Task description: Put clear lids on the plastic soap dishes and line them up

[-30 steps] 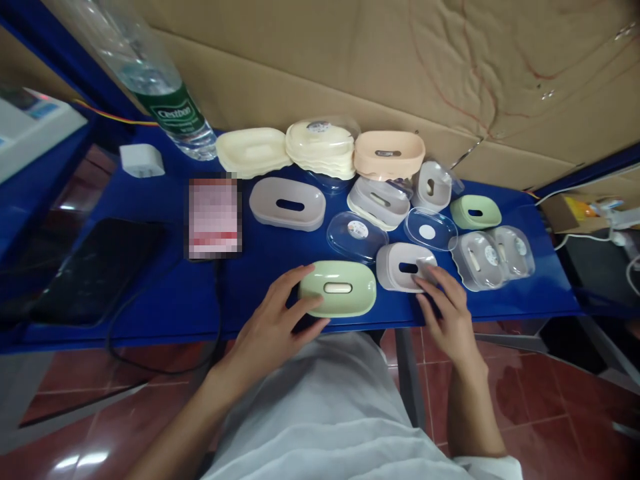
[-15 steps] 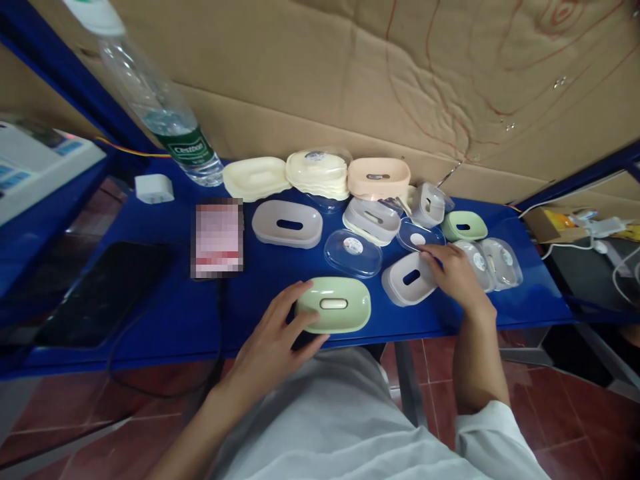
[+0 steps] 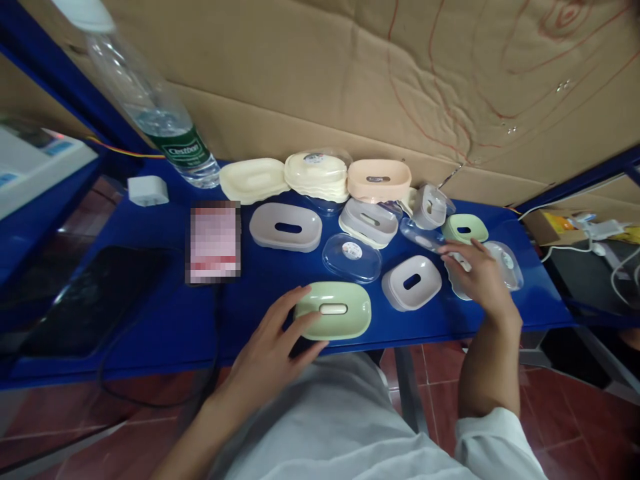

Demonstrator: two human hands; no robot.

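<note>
While both forearms reach forward over the near edge of the blue bench [image 3: 150, 280], the two hands work on separate pieces. The left hand [image 3: 273, 347] lies low and palm-down at the left end of the green soap dish [image 3: 333, 310]; its fingers are spread, the index finger curving along the dish's far-left rim and the thumb pressing its near-left side, so the hand cups the dish without closing round it. The green soap dish sits bottom-up at the bench's near edge, its long axis running left to right, parallel to that edge, with a pale oblong slot in the middle of the upturned base.

The right hand [image 3: 475, 273] is stretched further out to the right, wrist bent, fingers extended and loosely open over a clear lid [image 3: 507, 263], which the fingertips touch; whether it is gripped cannot be told. Just to the left of this hand a grey soap dish [image 3: 411, 283] lies bottom-up, its long axis skewed, the far end turned rightward. A small green dish [image 3: 465, 228] lies just beyond the fingertips. Further back stand a clear oval lid [image 3: 351, 257], another grey dish [image 3: 286, 227], cream trays [image 3: 254, 179] and a water bottle [image 3: 150, 107].
</note>
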